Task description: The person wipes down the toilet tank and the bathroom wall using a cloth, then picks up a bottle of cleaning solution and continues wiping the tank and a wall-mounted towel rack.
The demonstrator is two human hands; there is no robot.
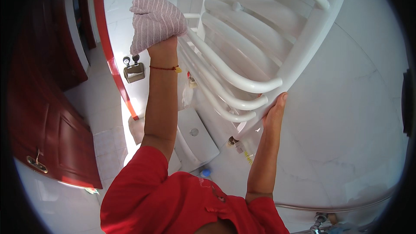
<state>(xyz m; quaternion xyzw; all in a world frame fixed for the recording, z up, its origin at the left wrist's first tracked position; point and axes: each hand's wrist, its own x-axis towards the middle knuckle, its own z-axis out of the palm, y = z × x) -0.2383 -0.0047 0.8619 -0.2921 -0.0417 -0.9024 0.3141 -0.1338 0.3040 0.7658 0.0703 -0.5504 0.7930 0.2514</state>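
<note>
A white towel radiator [299, 50] with curved bars hangs on the tiled wall in front of me. My left hand [164, 45] is raised at its left side with a pinkish striped cloth [157, 21] draped over it. The cloth hides the fingers and touches or lies close to the end of a bar. Lower down on the right, my right hand [274, 112] is wrapped round the radiator's right upright, thumb toward me and the other fingers mostly behind it. A thin red cord bracelet [164, 68] circles my left wrist.
A toilet [197, 136] stands below the radiator, with a paper holder [134, 73] on the wall to its left. An open red door [56, 143] is at the far left. A pipe fitting [232, 141] sits under the radiator; a chrome tap [320, 221] is at lower right.
</note>
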